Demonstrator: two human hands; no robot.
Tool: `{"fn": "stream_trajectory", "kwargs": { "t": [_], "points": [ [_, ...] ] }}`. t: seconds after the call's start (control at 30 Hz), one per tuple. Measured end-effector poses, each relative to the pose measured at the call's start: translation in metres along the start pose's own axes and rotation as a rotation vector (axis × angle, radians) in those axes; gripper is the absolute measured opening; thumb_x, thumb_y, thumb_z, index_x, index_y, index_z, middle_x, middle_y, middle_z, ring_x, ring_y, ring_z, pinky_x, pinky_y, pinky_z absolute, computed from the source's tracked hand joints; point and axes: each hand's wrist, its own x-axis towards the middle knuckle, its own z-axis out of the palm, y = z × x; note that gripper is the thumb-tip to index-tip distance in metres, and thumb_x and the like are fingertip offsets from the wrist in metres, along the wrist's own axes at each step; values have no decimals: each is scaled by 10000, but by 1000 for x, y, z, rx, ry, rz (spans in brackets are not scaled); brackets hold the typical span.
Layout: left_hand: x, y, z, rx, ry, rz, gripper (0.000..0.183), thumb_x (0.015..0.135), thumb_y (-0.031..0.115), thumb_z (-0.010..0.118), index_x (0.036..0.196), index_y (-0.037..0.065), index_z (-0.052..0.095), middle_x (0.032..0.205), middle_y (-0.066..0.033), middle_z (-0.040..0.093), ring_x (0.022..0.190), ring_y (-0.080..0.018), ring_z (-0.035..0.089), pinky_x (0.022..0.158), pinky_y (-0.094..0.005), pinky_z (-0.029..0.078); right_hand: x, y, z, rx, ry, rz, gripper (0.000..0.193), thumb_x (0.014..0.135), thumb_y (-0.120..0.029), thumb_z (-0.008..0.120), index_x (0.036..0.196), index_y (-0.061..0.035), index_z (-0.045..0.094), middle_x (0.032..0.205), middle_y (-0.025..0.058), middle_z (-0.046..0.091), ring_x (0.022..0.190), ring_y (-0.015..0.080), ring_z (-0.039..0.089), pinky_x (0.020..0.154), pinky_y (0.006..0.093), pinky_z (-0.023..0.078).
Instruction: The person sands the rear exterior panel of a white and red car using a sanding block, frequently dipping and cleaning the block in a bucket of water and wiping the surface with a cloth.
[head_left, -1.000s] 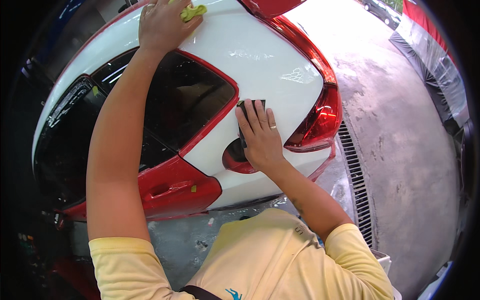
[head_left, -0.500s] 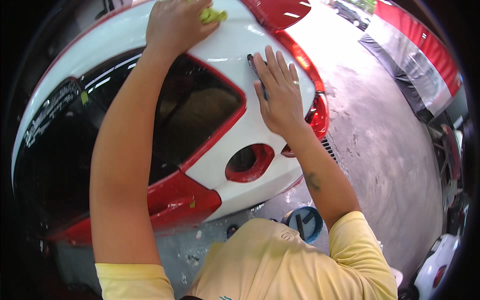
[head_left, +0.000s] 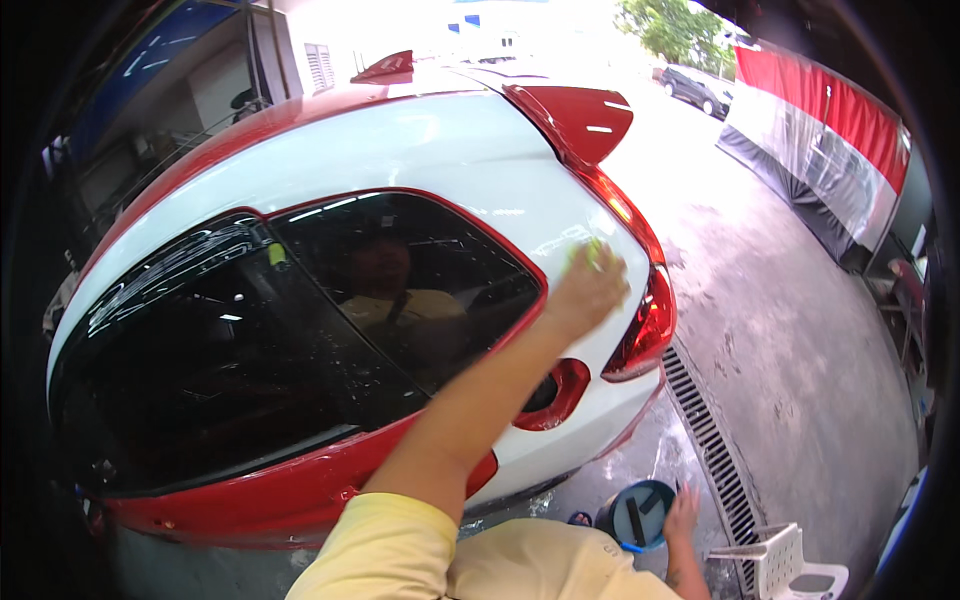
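Reaching right hand (head_left: 682, 512), blue tub (head_left: 640, 513)

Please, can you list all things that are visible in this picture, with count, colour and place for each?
car: one, white with red trim, fills the left and middle
rear side window: one, dark tinted, on the car's side
tail light: one, red, at the car's rear corner
cloth: one, yellow-green, on the white panel under the left hand
bucket: one, blue, on the wet floor near the bottom
floor drain grate: one, dark, runs along the floor right of the car
plastic stool: one, white, bottom right
parked car: one, dark, far top right
left hand: presses the cloth on the car
right hand: low, at the bucket's rim
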Motion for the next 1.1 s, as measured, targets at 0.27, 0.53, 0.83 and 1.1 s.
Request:
{"fn": "stream_trajectory", "kwargs": {
  "t": [0.27,0.53,0.83,1.1],
  "points": [
    [-36,90,18,-248,-53,128,163,879,255,648,959,155,750,1211,-122,618,1292,-370,533,1078,-572,420,-175,135,-5,-243,0,537,383,1033,-258,561,1348,-53,636,1171,276,646,1070,440,636,921,512,504],
    [-64,136,17,-704,-83,-106,406,790,51,740,1186,138,716,1253,-118,663,1208,-358,599,1049,-474,483,-307,159,-65,-275,9,733,362,970,-332,663,1191,-47,699,1144,230,721,1093,433,675,915,509,539],
    [-119,222,-12,-923,-243,-333,554,694,107,890,1220,127,717,1251,-151,631,1141,-367,633,933,-458,544,-185,196,-70,-93,349,788,316,1036,-340,518,1266,-157,635,1104,196,736,992,422,706,840,516,548],
    [-179,327,2,-991,-576,-1211,410,874,212,834,1173,6,643,1124,-122,656,1063,-267,652,892,-398,544,-70,201,-39,681,90,780,344,927,-14,629,1264,-77,638,944,137,738,612,185,724,601,356,587]
  ]
}}
